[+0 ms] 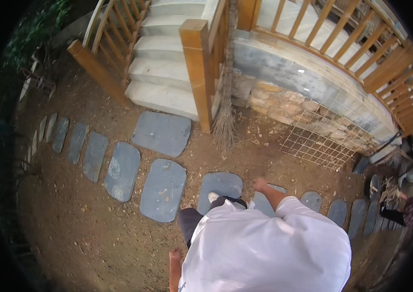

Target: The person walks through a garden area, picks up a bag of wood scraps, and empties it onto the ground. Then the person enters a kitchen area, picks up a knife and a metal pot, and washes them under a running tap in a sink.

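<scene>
My left hand [176, 254] hangs beside my white shirt over bare soil, its fingers curled in with nothing seen in them. Out in front of my body, my right hand [260, 184] is also curled, and no object shows in it. It appears above the gap between a grey stepping stone [221, 182] and another slate slab [270, 200] partly hidden by my arm. One light shoe [213, 197] of mine is over the first stone. Ahead, a twig broom [224, 126] stands bristles down beside the wooden stair post [196, 73].
Concrete steps [162, 73] with wooden railings rise ahead. A wire mesh panel [317, 148] leans on the stone wall [275, 100]. Stepping stones [163, 189] curve across the soil. At far right another person [410, 210] is beside a dark pan [374, 187] and piled sticks [389, 191].
</scene>
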Tool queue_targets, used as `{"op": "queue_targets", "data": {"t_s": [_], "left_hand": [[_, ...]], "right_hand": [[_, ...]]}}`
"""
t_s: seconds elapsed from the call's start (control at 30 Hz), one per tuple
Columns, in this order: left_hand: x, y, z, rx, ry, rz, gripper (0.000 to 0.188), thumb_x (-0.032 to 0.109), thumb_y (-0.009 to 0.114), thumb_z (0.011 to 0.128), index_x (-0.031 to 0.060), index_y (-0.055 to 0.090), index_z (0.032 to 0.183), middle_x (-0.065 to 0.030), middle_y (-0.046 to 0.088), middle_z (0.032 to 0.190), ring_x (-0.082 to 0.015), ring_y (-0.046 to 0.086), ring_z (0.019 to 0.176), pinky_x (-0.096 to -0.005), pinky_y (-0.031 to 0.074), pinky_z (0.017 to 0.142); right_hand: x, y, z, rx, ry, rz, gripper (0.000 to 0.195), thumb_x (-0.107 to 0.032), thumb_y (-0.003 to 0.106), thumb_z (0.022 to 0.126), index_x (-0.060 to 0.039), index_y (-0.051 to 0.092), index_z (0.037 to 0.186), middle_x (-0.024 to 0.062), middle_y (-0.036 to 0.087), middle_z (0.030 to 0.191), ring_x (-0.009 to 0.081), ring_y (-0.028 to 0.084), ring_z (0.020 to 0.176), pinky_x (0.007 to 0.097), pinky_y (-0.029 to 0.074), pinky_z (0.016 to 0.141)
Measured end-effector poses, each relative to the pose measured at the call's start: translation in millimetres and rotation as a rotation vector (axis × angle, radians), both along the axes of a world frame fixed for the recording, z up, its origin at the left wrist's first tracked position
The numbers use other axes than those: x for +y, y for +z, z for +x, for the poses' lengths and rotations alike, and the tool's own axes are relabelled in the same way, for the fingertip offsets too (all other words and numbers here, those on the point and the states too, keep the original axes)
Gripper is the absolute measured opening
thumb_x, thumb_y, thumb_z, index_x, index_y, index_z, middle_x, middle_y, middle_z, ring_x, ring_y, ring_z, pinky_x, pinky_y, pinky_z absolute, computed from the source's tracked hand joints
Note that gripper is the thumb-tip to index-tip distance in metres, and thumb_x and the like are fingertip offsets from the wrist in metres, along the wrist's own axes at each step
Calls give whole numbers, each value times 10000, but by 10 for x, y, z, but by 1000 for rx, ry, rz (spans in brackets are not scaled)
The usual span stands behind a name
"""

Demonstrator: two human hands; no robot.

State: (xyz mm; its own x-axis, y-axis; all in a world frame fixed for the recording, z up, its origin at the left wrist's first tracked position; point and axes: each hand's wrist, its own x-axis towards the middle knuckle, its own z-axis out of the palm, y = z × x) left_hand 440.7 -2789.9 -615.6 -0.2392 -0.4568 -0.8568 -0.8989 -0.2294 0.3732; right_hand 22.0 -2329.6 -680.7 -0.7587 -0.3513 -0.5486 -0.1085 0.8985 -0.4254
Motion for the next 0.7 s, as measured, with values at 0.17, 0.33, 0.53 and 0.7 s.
{"op": "queue_targets", "data": {"t_s": [0.17, 0.33, 0.53, 0.7], "left_hand": [[-1170, -146, -1556, 3, -418, 128, 296, 132, 618, 828, 18, 587, 1098, -52, 596, 757, -167, 553, 649, -303, 451, 577], [-2510, -20, -3391, 76, -749, 103, 289, 104, 587, 842, 17, 545, 1114, -39, 555, 713, -141, 509, 577, -282, 408, 493], [-4756, -31, -5446, 326, -733, -24, 286, 71, 550, 858, 17, 496, 1134, -23, 507, 660, -109, 457, 491, -257, 357, 391], [-4707, 733, -7386, 682, -782, 25, 367, 50, 527, 862, -46, 450, 1208, -3, 476, 672, -70, 400, 484, -215, 287, 382]], "right_hand": [[-920, 394, 48, 3, -360, -11, 351, -294, 516, 736, -41, 693, 904, 226, 651, 940, 392, 624, 896, 461, 496, 806], [-1126, 484, 1280, -221, -702, 182, 363, -245, 480, 789, 46, 669, 893, 271, 635, 965, 378, 632, 923, 467, 509, 786], [-2464, 223, 3760, -327, -1315, 389, 246, -167, 554, 735, -29, 711, 865, 200, 670, 948, 329, 653, 920, 450, 516, 766], [-4030, 176, 4770, -567, -1190, -17, 212, -193, 582, 720, -51, 705, 816, 188, 671, 828, 337, 660, 766, 450, 507, 640]]}}
